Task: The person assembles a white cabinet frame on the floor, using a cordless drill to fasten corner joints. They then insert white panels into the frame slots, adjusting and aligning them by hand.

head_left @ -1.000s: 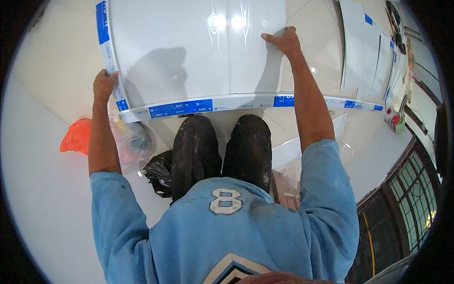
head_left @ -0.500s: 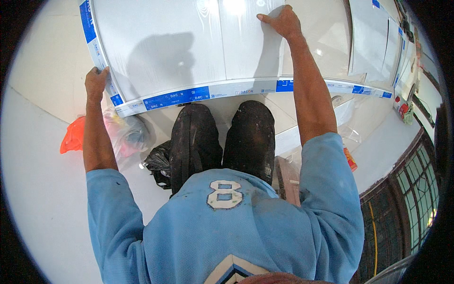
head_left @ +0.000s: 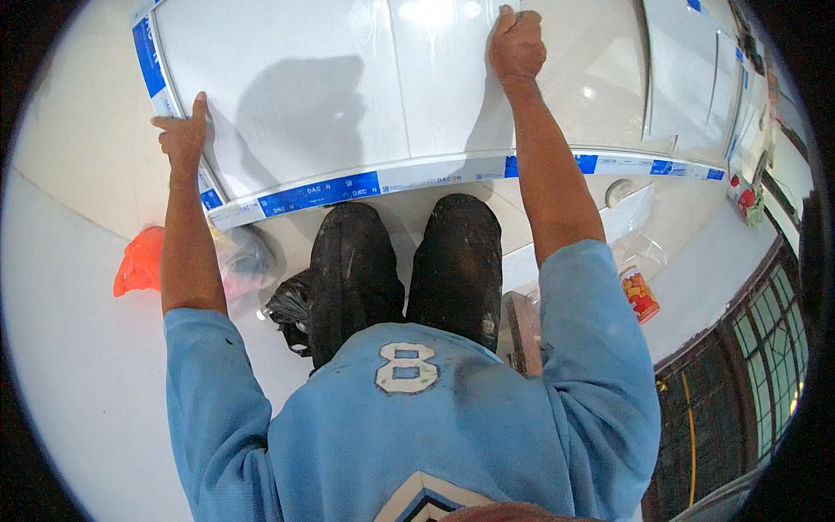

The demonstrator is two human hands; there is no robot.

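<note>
A white wood-grain panel (head_left: 287, 96) lies in front of me, with a lengthwise seam. A white frame (head_left: 409, 178) covered in blue-and-white film runs along its near and left sides. My left hand (head_left: 183, 137) straddles the frame's left rail, its thumb along the inner side and the other fingers toward the outside. My right hand (head_left: 517, 48) is closed at the panel's right edge, thumb upward; its fingertips are hidden. The frame's near rail continues to the right past the panel.
More white panel pieces (head_left: 691, 83) lie at the right inside the frame. Near my knees (head_left: 357, 252) are a black plastic bag (head_left: 291, 304) and a clear bag (head_left: 243, 257) beside an orange one (head_left: 139, 261). A red-and-yellow package (head_left: 639, 294) and a tape roll (head_left: 618, 191) lie right.
The panel and the frame's left corner have shifted slightly left and nearer. My left thumb has stretched out along the rail. My right hand has moved a little left, its fingers now more curled.
</note>
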